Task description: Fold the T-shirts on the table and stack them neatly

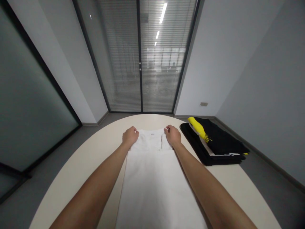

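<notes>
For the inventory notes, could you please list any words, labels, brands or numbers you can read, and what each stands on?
No text can be read.
Small grey mark on the white cloth garment, near its far edge: too small to read.

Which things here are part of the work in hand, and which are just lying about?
In use:
- white garment, laid flat
- left hand and right hand, pinching its far corners
- table, beneath it

Apparently lying about:
- stack of black cloth, yellow showing on top, right of the garment, untouched
</notes>
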`<act>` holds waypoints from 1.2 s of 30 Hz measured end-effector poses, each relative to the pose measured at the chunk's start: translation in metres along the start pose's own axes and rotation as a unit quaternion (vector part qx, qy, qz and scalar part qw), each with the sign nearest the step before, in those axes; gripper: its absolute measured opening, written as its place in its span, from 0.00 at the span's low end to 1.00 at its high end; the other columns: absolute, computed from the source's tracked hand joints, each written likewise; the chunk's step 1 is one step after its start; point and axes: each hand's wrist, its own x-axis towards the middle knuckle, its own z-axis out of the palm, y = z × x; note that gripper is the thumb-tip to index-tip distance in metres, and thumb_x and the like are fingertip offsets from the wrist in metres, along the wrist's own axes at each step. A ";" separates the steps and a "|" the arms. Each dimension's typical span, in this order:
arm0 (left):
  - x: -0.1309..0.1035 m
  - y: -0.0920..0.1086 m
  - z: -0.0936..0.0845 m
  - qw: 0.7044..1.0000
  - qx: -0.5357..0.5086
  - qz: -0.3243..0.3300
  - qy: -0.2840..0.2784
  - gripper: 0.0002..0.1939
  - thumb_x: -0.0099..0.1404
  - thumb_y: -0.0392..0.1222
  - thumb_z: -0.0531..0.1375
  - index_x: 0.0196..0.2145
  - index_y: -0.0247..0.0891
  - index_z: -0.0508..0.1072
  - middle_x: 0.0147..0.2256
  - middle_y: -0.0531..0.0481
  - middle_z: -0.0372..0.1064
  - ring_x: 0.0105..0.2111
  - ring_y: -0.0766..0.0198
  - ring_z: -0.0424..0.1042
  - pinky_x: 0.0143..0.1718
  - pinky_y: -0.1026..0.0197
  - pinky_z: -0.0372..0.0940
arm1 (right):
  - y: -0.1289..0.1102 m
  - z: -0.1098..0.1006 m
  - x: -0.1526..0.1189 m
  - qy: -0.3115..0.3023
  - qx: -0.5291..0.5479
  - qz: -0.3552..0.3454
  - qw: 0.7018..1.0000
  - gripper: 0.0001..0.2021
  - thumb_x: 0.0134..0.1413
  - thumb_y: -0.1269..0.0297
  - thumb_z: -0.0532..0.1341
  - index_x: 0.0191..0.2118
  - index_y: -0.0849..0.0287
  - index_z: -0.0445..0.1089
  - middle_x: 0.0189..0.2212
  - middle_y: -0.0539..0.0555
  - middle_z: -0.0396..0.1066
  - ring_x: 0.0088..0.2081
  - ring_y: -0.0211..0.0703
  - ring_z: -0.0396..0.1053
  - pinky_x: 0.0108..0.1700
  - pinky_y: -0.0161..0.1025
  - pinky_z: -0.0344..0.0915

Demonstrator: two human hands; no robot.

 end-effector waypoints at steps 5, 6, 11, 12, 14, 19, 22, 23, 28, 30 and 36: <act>-0.009 0.003 0.001 1.000 0.011 0.006 0.028 0.11 0.68 0.43 0.55 0.44 0.41 0.74 0.41 0.41 0.78 0.43 0.49 0.77 0.45 0.52 0.67 | -0.005 -0.008 -0.004 0.021 -0.035 -0.018 0.999 0.14 0.68 0.59 0.51 0.48 0.57 0.71 0.47 0.61 0.73 0.50 0.54 0.66 0.48 0.45 0.58; -0.011 0.003 -0.001 0.999 0.011 0.014 0.032 0.11 0.68 0.43 0.54 0.44 0.41 0.74 0.41 0.41 0.77 0.44 0.50 0.76 0.45 0.53 0.67 | -0.007 -0.011 -0.005 0.041 -0.038 -0.031 0.998 0.14 0.69 0.59 0.51 0.49 0.57 0.71 0.48 0.62 0.73 0.51 0.55 0.65 0.49 0.46 0.57; -0.026 0.005 -0.013 0.995 0.008 0.082 0.061 0.19 0.73 0.49 0.50 0.53 0.40 0.71 0.53 0.39 0.71 0.54 0.50 0.70 0.54 0.51 0.63 | -0.015 -0.016 -0.009 0.025 -0.047 -0.147 0.988 0.17 0.71 0.58 0.47 0.51 0.58 0.70 0.48 0.62 0.72 0.51 0.53 0.65 0.53 0.46 0.56; -0.031 0.005 -0.015 0.993 0.007 0.103 0.056 0.19 0.73 0.49 0.49 0.53 0.40 0.72 0.54 0.40 0.70 0.55 0.50 0.69 0.56 0.52 0.62 | -0.016 -0.015 -0.010 -0.009 -0.054 -0.158 0.986 0.17 0.71 0.57 0.48 0.50 0.58 0.71 0.47 0.61 0.73 0.51 0.53 0.65 0.52 0.45 0.57; -0.041 0.004 -0.019 0.987 0.008 0.156 0.023 0.17 0.72 0.48 0.52 0.51 0.43 0.75 0.54 0.44 0.71 0.54 0.53 0.69 0.57 0.54 0.62 | -0.019 -0.013 -0.010 -0.061 -0.068 -0.165 0.982 0.19 0.71 0.55 0.48 0.50 0.57 0.72 0.49 0.62 0.72 0.52 0.54 0.65 0.52 0.44 0.58; -0.065 0.008 -0.027 0.971 0.018 0.233 -0.047 0.17 0.68 0.49 0.58 0.52 0.45 0.76 0.59 0.46 0.69 0.57 0.52 0.69 0.59 0.54 0.60 | -0.021 -0.021 -0.010 -0.116 -0.064 -0.182 0.974 0.22 0.73 0.54 0.45 0.60 0.57 0.67 0.56 0.62 0.69 0.57 0.54 0.65 0.56 0.45 0.58; -0.081 0.010 -0.037 0.974 0.021 0.220 -0.042 0.20 0.72 0.51 0.51 0.53 0.43 0.75 0.58 0.43 0.69 0.56 0.52 0.69 0.57 0.54 0.62 | -0.017 -0.036 -0.017 -0.114 -0.051 -0.201 0.972 0.22 0.72 0.57 0.47 0.63 0.58 0.64 0.59 0.62 0.67 0.57 0.52 0.66 0.58 0.43 0.57; -0.087 0.009 -0.041 0.976 0.025 0.211 -0.044 0.20 0.72 0.52 0.50 0.51 0.43 0.76 0.54 0.43 0.72 0.53 0.52 0.72 0.54 0.53 0.64 | -0.013 -0.042 -0.021 -0.112 -0.046 -0.199 0.973 0.21 0.72 0.57 0.47 0.62 0.58 0.65 0.58 0.62 0.69 0.56 0.51 0.67 0.57 0.42 0.58; -0.112 -0.004 -0.059 0.987 0.062 0.134 -0.063 0.19 0.66 0.58 0.57 0.39 0.40 0.78 0.41 0.38 0.77 0.41 0.45 0.76 0.42 0.50 0.67 | 0.012 -0.067 -0.047 -0.131 -0.062 -0.138 0.980 0.16 0.68 0.59 0.53 0.48 0.61 0.74 0.47 0.63 0.75 0.48 0.51 0.71 0.48 0.39 0.62; -0.118 -0.012 -0.062 0.988 0.063 0.117 -0.076 0.18 0.64 0.58 0.58 0.40 0.41 0.77 0.41 0.40 0.77 0.41 0.47 0.76 0.41 0.52 0.67 | 0.020 -0.075 -0.058 -0.150 -0.059 -0.135 0.978 0.15 0.66 0.58 0.54 0.45 0.61 0.75 0.44 0.63 0.76 0.45 0.50 0.72 0.45 0.38 0.62; -0.126 -0.029 -0.060 0.986 -0.005 0.141 -0.089 0.15 0.63 0.52 0.60 0.42 0.41 0.76 0.46 0.43 0.77 0.44 0.51 0.75 0.42 0.57 0.65 | 0.030 -0.094 -0.071 -0.246 -0.006 -0.133 0.960 0.17 0.61 0.50 0.60 0.43 0.59 0.75 0.40 0.59 0.78 0.40 0.48 0.74 0.40 0.37 0.64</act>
